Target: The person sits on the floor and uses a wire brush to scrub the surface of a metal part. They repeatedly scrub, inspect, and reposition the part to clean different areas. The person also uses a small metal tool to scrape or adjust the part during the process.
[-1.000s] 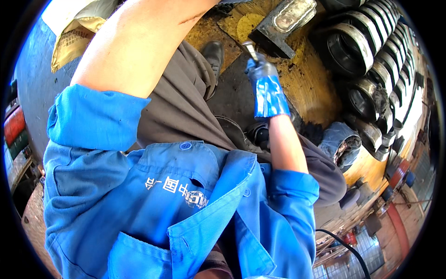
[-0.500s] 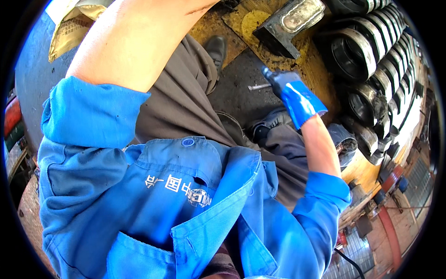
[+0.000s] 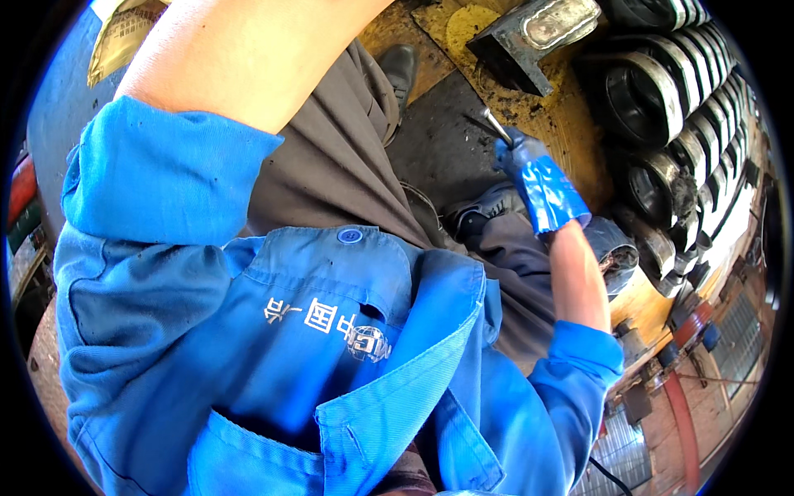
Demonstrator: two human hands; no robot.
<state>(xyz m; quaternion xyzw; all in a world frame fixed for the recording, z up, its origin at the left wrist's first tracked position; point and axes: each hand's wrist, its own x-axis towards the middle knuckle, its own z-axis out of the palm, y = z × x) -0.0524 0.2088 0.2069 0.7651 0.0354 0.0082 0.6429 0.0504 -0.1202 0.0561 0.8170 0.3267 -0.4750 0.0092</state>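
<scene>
My right hand [image 3: 529, 169], in a blue glove with a darker finger part, is closed round a slim shiny metal rod [image 3: 498, 126]. The rod's free end points up and left, over a dark flat plate [image 3: 438, 136]. A thin dark strip shows beside the rod; I cannot tell whether it belongs to it. Just beyond this hand stands a dark, grimy metal block [image 3: 517, 62] with a pale rounded panel on top. My bare left forearm [image 3: 248, 62] runs up past the top edge, so the left hand is out of view.
Rows of black ring-shaped metal parts [image 3: 662, 99] are stacked along the right. My shoes [image 3: 399, 73] rest on and beside the dark plate. A yellowish paper sack [image 3: 124, 37] lies on a blue surface at upper left. Red pipe-like parts [image 3: 691, 326] are at lower right.
My right hand has turned and shifted slightly right and down. The rod, which pointed left, now points up and left. The finger that was stretched out is now curled in.
</scene>
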